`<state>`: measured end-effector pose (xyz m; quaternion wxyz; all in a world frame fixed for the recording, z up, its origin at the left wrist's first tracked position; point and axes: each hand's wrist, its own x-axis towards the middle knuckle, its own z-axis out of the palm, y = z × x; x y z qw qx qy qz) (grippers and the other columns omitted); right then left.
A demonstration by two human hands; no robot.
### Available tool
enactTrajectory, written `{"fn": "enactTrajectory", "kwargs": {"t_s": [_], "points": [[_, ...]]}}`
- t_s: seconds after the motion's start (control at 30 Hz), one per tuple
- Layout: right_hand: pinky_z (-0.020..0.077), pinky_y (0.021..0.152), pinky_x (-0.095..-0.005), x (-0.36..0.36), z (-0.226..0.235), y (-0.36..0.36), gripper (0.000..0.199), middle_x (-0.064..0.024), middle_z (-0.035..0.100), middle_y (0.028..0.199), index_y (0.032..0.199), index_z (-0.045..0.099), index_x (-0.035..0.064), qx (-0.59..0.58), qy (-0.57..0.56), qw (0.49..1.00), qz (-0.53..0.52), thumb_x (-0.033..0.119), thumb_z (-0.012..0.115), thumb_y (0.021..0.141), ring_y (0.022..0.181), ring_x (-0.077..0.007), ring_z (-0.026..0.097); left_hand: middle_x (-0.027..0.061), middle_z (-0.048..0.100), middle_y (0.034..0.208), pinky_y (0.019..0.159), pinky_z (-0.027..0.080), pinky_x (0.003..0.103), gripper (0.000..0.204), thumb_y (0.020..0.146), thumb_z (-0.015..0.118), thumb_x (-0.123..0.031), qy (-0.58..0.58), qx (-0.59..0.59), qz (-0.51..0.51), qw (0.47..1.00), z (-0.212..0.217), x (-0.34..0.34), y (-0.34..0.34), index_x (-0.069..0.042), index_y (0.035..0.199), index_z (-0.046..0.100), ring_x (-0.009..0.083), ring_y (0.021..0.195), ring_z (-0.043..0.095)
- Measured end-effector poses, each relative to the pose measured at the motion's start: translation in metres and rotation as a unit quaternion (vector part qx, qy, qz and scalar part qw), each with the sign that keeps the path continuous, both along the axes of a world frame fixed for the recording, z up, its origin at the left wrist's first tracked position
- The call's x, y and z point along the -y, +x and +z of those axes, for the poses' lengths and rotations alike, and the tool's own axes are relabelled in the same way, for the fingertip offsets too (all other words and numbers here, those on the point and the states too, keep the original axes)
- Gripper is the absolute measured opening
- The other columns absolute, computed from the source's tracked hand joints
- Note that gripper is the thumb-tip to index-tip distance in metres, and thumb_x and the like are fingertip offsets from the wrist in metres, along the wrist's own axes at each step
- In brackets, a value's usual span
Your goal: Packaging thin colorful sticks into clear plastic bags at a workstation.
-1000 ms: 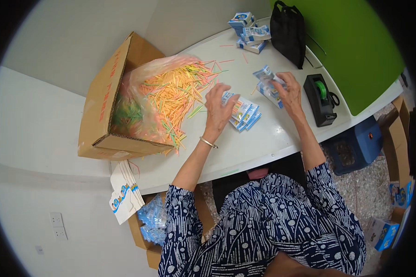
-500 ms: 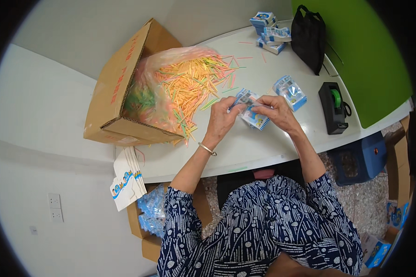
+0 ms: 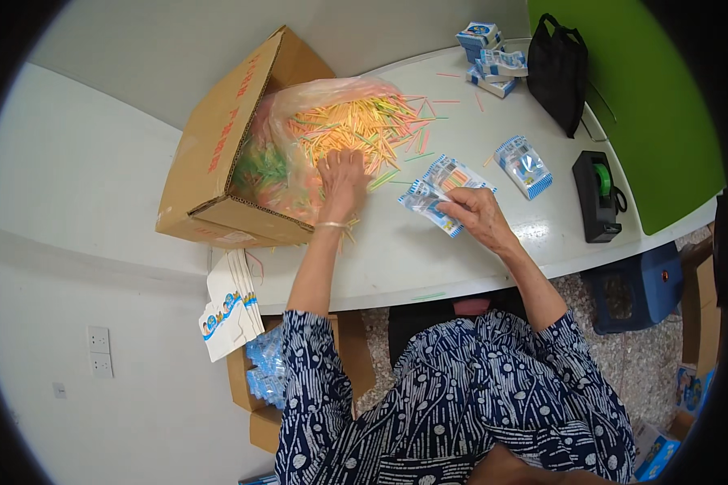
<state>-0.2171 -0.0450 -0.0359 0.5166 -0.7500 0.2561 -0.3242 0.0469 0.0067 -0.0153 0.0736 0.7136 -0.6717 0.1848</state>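
Head view: left hand (image 3: pixel 344 179) spread flat on the coloured sticks (image 3: pixel 356 129) spilling from the cardboard box (image 3: pixel 218 153); sticks run away from the fingers. Right hand (image 3: pixel 481 217), desk-side of the box, pinches a blue packet (image 3: pixel 430 204)

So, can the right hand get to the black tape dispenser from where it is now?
Probably yes. The right hand rests on a small blue packet, and the tape dispenser stands further to its right on the same table. Only bare tabletop lies between them; the other packet sits off that line.
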Motion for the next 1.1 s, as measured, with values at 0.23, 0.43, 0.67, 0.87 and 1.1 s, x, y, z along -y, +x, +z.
{"fn": "enactTrajectory", "kwargs": {"t_s": [0.23, 0.43, 0.67, 0.87, 1.1], "points": [[0.035, 0.051, -0.0257, 0.001, -0.001, -0.012, 0.027, -0.0033, 0.053, 0.058, 0.078, 0.064, -0.0045, -0.008, 0.049, 0.998, -0.024, 0.022, 0.062, 0.083, 0.055, -0.0078, 0.044, 0.0157, 0.049, 0.111, 0.093, 0.031, 0.049, 0.026, 0.081, 0.05, -0.014, 0.085, 0.215, 0.04, 0.972, -0.044, 0.028, 0.042, 0.001, 0.098, 0.061, 0.0321, 0.11, 0.042], [0.0375, 0.053, -0.0245, -0.001, 0.001, -0.016, 0.028, -0.0038, 0.056, 0.06, 0.082, 0.065, -0.0049, 0.005, 0.059, 0.998, -0.026, 0.023, 0.063, 0.082, 0.057, -0.0079, 0.048, 0.0158, 0.049, 0.11, 0.093, 0.03, 0.052, 0.022, 0.08, 0.05, -0.011, 0.047, 0.213, 0.033, 0.975, -0.062, 0.039, 0.045, 0.001, 0.095, 0.061, 0.0315, 0.111, 0.041], [0.0358, 0.053, -0.0236, 0.0, 0.0, -0.02, 0.025, -0.0015, 0.055, 0.062, 0.081, 0.065, -0.0036, 0.022, 0.081, 0.995, -0.043, 0.021, 0.063, 0.083, 0.058, -0.0066, 0.046, 0.0168, 0.051, 0.104, 0.091, 0.029, 0.05, 0.018, 0.082, 0.047, -0.009, 0.025, 0.075, 0.064, 0.995, -0.061, 0.041, 0.045, 0.001, 0.094, 0.057, 0.0326, 0.107, 0.042], [0.0324, 0.051, -0.021, 0.001, 0.0, -0.003, 0.023, 0.0042, 0.053, 0.064, 0.079, 0.063, -0.0014, 0.091, 0.131, 0.985, -0.063, 0.02, 0.061, 0.086, 0.058, -0.0029, 0.042, 0.0186, 0.055, 0.088, 0.085, 0.032, 0.048, 0.017, 0.087, 0.043, -0.01, -0.062, -0.063, 0.092, 0.992, -0.051, 0.036, 0.05, 0.002, 0.092, 0.053, 0.0322, 0.099, 0.048], [0.0334, 0.055, -0.0215, 0.01, -0.028, 0.058, 0.021, 0.0045, 0.051, 0.068, 0.078, 0.06, 0.0049, 0.21, 0.259, 0.942, -0.046, 0.023, 0.06, 0.089, 0.062, -0.0037, 0.041, 0.0157, 0.06, 0.086, 0.079, 0.044, 0.042, 0.02, 0.092, 0.042, -0.018, -0.147, -0.492, 0.102, 0.852, -0.017, 0.03, 0.023, 0.002, 0.094, 0.046, 0.0269, 0.083, 0.058]]}}
